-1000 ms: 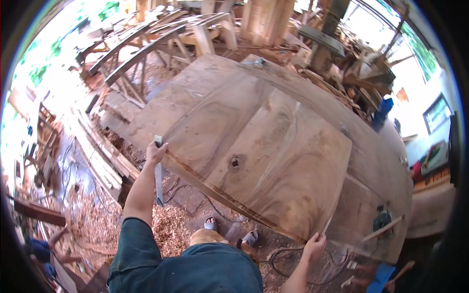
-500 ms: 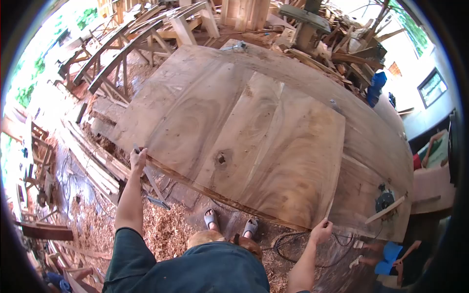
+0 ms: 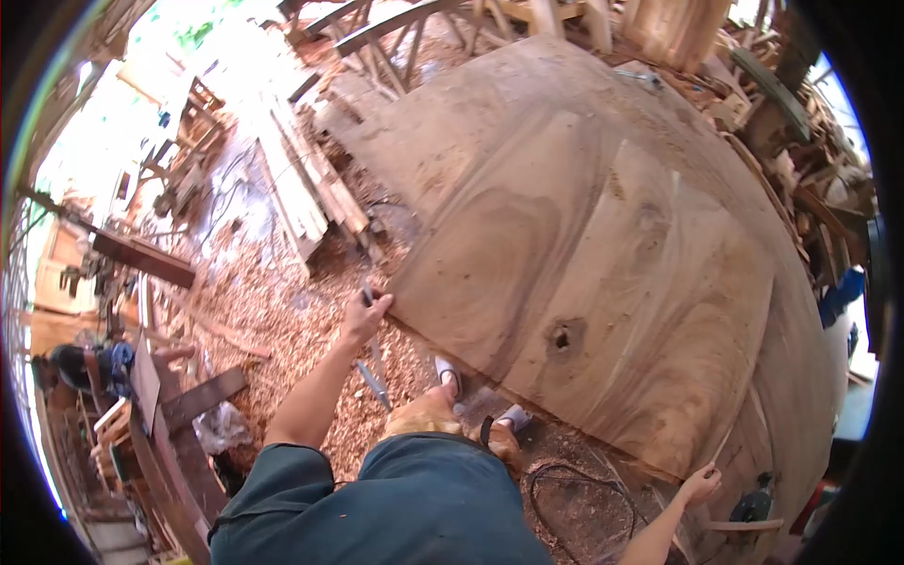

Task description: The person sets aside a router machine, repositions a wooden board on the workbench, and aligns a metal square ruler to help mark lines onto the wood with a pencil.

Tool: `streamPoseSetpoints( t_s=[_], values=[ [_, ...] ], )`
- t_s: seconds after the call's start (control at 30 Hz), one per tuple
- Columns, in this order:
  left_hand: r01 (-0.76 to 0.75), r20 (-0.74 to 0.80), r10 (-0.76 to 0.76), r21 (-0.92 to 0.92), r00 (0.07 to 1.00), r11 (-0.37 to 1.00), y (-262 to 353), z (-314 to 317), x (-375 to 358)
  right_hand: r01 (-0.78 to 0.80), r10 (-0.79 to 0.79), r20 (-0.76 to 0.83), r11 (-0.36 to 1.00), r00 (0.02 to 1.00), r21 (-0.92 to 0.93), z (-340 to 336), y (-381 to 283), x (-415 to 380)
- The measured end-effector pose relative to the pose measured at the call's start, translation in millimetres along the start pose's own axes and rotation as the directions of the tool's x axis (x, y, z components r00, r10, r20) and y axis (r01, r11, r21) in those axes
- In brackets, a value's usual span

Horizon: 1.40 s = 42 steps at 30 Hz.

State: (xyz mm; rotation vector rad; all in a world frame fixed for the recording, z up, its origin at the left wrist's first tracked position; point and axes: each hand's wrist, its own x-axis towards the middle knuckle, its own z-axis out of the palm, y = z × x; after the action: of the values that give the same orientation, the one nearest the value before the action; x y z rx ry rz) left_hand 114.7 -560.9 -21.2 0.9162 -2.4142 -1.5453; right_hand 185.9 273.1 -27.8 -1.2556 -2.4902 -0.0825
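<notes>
A wide wooden panel [image 3: 508,254] with wavy dark grain and a knot hole lies on a larger wooden sheet [image 3: 424,141]. At the panel's near left corner, my left hand [image 3: 365,315] is closed around what looks like a metal try square [image 3: 374,384], which hangs below the panel's edge. My right hand [image 3: 700,485] is closed at the near right corner, fingertips pinched together. A thin, pale, stick-like thing seems to stand out of it, too small to name.
A dark power tool [image 3: 751,506] and a wooden strip [image 3: 742,524] lie at the lower right. Black cable [image 3: 579,476] loops on the floor near my feet. Long boards [image 3: 306,179] are stacked at left, among wood shavings [image 3: 254,282]. Scrap wood [image 3: 800,179] is heaped at right.
My view has turned left, so the panel and both hands appear further right. Both hands stay at the panel's near corners, and the square still hangs from my left hand.
</notes>
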Motion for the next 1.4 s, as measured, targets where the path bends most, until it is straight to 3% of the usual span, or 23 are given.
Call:
streamPoseSetpoints(
  t_s=[0.03,0.13,0.17,0.2,0.23,0.4,0.43,0.5,0.57,0.6,0.67,0.77,0.87,0.9,1.0,1.1,1.17,1.2,1.37,1.4],
  values=[
    [0.025,0.004,-0.025,0.011,1.000,1.000,4,-2,-11,0.020,-0.019,-0.044,1.000,0.999,0.004,-5,-5,1],
    [-0.023,-0.024,0.023,-0.025,0.999,0.999,10,-7,-19,0.319,-0.269,-0.217,0.915,0.938,0.247,-11,-50,-12],
    [0.049,0.014,-0.048,-0.070,0.999,0.996,15,-15,-20,0.334,-0.296,-0.164,0.890,0.941,0.311,-21,-79,-30],
    [0.057,-0.013,-0.058,-0.077,0.998,0.995,11,-23,-13,0.418,-0.397,-0.134,0.838,0.908,0.350,-61,-133,-58],
    [0.061,-0.036,-0.064,-0.082,0.997,0.995,3,-31,-8,0.511,-0.499,-0.146,0.757,0.854,0.408,-56,-149,-73],
    [0.090,0.004,-0.090,-0.128,0.996,0.988,-17,-75,13,0.434,-0.594,-0.044,0.533,0.803,0.726,-99,-298,-220],
    [0.027,0.002,-0.027,-0.101,1.000,0.995,-36,-76,30,0.431,-0.609,-0.040,0.513,0.792,0.742,-105,-330,-247],
    [0.054,0.085,-0.029,-0.308,0.996,0.950,-54,-81,45,0.344,-0.654,0.043,0.450,0.755,0.824,-124,-387,-310],
    [0.083,0.141,-0.005,-0.556,0.990,0.827,-69,-76,65,0.374,-0.681,0.064,0.474,0.729,0.797,-143,-436,-368],
    [0.020,0.141,0.101,-0.671,0.985,0.741,-62,-79,73,0.362,-0.670,0.070,0.483,0.739,0.797,-146,-458,-395],
    [0.037,0.146,0.064,-0.602,0.987,0.797,-73,-72,95,0.340,-0.660,0.088,0.491,0.746,0.802,-139,-493,-435],
    [0.092,0.269,0.142,-0.701,0.953,0.707,-50,-76,112,0.283,-0.574,0.230,0.665,0.786,0.691,-139,-511,-442],
    [0.072,0.314,0.221,-0.707,0.923,0.703,-37,-70,125,0.262,-0.533,0.250,0.706,0.808,0.658,-144,-518,-446],
    [-0.030,0.260,0.261,-0.653,0.930,0.757,-34,-67,130,0.284,-0.530,0.224,0.710,0.818,0.644,-141,-519,-448],
    [0.090,0.320,0.246,-0.756,0.915,0.648,-30,-56,138,0.311,-0.470,0.177,0.777,0.865,0.548,-132,-522,-451],
    [0.083,0.402,0.284,-0.688,0.870,0.721,-43,-39,132,0.247,-0.463,0.138,0.675,0.875,0.695,-136,-529,-456],
    [-0.020,0.396,0.369,-0.659,0.841,0.752,-41,-24,134,0.177,-0.510,0.239,0.639,0.826,0.749,-151,-541,-467],
    [-0.011,0.467,0.341,-0.577,0.816,0.816,-43,-19,133,0.142,-0.533,0.289,0.627,0.795,0.766,-161,-546,-476],
    [-0.004,0.586,0.440,-0.597,0.680,0.802,-56,11,127,-0.038,-0.638,0.447,0.548,0.628,0.836,-169,-582,-502],
    [-0.011,0.593,0.475,-0.618,0.650,0.786,-58,18,131,0.091,-0.690,0.371,0.534,0.622,0.841,-165,-578,-503]
  ],
)
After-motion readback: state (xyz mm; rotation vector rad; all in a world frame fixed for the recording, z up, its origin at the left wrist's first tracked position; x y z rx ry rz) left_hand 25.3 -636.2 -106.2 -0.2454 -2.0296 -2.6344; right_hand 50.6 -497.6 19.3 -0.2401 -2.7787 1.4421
